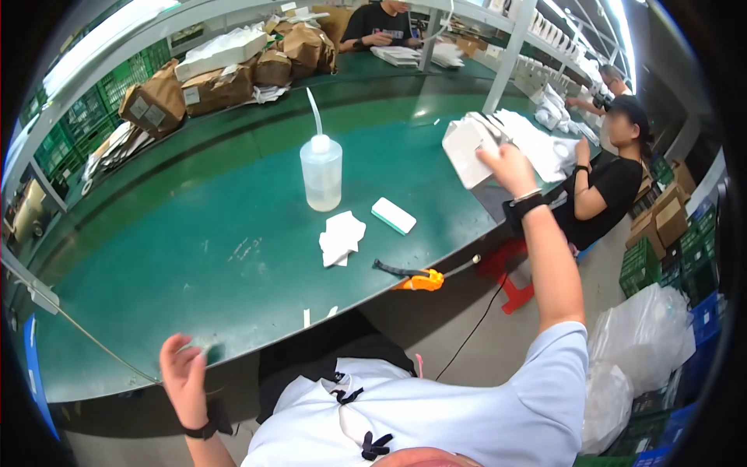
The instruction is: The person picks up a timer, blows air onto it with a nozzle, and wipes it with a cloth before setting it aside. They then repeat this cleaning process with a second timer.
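Observation:
My right hand (510, 167) is stretched out to the far right of the green workbench (194, 210), its fingers closed on the edge of a white box-like piece (468, 154). White bags or sheets (537, 144) lie just beyond it. At the bench's near left edge, my left hand (184, 377) is raised with fingers slightly curled and apart, holding nothing I can see. A translucent squeeze bottle (321, 175) with a bent spout stands mid-bench, partly filled. Close by lie a crumpled white cloth or paper (341, 237) and a white-and-green block (394, 216).
An orange-handled tool (420, 280) with a black strap sits at the bench's front edge. Brown paper parcels (222, 86) line the back left. A co-worker (603, 179) sits at the right; another person (381, 27) works across. A metal post (510, 58) rises at the bench's far side.

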The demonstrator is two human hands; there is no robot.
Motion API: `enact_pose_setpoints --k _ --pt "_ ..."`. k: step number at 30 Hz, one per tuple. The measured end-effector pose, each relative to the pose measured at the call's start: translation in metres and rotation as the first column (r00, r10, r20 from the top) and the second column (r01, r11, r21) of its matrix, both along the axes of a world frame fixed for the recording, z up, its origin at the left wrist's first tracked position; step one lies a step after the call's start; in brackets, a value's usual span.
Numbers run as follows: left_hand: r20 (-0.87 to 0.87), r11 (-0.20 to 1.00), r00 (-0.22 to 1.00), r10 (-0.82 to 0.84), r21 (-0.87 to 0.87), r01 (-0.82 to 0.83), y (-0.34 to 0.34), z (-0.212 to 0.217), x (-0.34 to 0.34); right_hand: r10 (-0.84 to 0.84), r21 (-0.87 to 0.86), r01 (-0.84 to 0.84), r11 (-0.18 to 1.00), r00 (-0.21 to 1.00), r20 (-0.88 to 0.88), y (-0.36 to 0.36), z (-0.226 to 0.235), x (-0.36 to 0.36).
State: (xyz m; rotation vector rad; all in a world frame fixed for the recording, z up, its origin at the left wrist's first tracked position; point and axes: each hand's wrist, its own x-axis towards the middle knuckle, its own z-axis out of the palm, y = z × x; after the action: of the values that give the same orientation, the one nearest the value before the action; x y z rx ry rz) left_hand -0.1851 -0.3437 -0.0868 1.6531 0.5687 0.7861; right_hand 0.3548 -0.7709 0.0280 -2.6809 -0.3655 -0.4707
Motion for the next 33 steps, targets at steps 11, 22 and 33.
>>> enact_pose_setpoints --k 11,22,33 --pt "0.169 0.765 0.857 0.486 0.391 -0.511 0.031 -0.038 -0.037 0.001 -0.012 0.003 1.0 0.939 0.343 0.051 -0.065 0.006" --pt "0.076 0.653 0.883 0.462 0.644 -0.397 0.067 -0.041 -0.01 0.058 0.348 -0.158 0.924 0.958 0.279 -0.014 -0.184 -0.127" --pt "0.017 0.661 0.863 0.506 0.635 -0.4 0.068 -0.041 0.009 0.104 0.238 -0.251 0.938 0.861 0.499 0.032 -0.222 -0.111"
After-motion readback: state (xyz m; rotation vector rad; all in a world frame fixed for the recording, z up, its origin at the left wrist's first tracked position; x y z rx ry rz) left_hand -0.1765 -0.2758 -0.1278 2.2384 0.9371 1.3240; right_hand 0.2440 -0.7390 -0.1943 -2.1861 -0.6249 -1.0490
